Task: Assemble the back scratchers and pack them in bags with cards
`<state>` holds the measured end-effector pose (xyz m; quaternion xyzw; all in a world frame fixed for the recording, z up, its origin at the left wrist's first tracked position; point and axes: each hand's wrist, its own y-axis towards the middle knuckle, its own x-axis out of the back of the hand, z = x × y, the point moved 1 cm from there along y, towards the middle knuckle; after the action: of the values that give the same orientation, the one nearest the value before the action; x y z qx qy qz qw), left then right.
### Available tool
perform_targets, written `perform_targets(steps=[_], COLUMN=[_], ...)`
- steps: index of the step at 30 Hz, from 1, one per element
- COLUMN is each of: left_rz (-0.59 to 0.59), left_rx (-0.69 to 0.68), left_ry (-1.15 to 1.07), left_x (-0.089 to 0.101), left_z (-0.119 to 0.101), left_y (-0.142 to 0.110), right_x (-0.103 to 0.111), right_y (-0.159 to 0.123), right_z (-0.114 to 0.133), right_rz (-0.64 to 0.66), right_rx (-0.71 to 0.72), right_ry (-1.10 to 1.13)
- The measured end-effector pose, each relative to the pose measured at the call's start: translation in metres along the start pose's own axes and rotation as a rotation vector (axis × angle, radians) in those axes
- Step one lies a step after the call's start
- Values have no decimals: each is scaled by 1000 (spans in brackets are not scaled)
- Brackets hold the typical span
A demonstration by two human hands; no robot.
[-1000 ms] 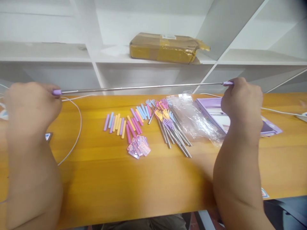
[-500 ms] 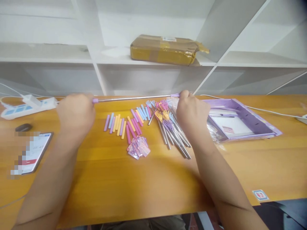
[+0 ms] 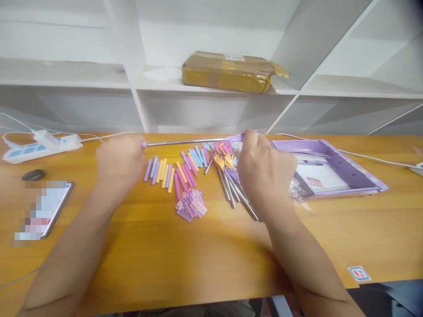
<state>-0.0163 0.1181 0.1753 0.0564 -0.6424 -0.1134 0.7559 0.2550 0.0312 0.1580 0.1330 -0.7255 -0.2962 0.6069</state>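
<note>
A telescopic back scratcher (image 3: 185, 142) with a thin metal rod and purple ends stretches level between my hands. My left hand (image 3: 120, 165) is closed round one end, leaving a sliver of purple showing. My right hand (image 3: 264, 169) grips the other end, where a purple piece sticks out; the tip is hidden. Below the rod lie several loose handle sleeves (image 3: 168, 176) in purple, blue, yellow and pink. Several back scratchers with metal rods (image 3: 239, 193) and small coloured hand-shaped heads (image 3: 228, 160) are heaped beside my right hand, which partly covers them. Small printed cards (image 3: 191, 204) are piled in front.
To the right sits an open purple box (image 3: 330, 189), with crumpled clear plastic (image 3: 299, 193) beside it. On the left are a power strip (image 3: 42, 147), a dark mouse-like object (image 3: 33, 175) and a phone (image 3: 54, 211). A taped carton (image 3: 228, 72) rests on the white shelf.
My hands have come closer together, and the exposed rod between them is shorter. The left hand has moved right; more of the purple piece shows at the right hand.
</note>
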Motion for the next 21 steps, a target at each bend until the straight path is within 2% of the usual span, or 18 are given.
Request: perform_targets(steps=[3, 5, 9, 13, 18, 21], left_rz=[-82, -118, -120, -78, 74, 102], left_rx=[14, 29, 65, 58, -68, -123], left_ry=[-15, -62, -136, -76, 1, 10], left_x=[11, 16, 19, 20, 16, 11], left_z=[5, 9, 10, 0, -23, -30], left_y=[-8, -12, -16, -16, -22, -26], right_x=[8, 13, 19, 27, 34, 29], right_y=[-1, -2, -9, -20, -35, -39], right_z=[1, 2, 0, 5, 33, 47], right_rz=[88, 102, -31, -80, -27, -34], right_rx=[-41, -59, 1, 62, 189, 295], right_ry=[15, 21, 0, -28, -23, -31])
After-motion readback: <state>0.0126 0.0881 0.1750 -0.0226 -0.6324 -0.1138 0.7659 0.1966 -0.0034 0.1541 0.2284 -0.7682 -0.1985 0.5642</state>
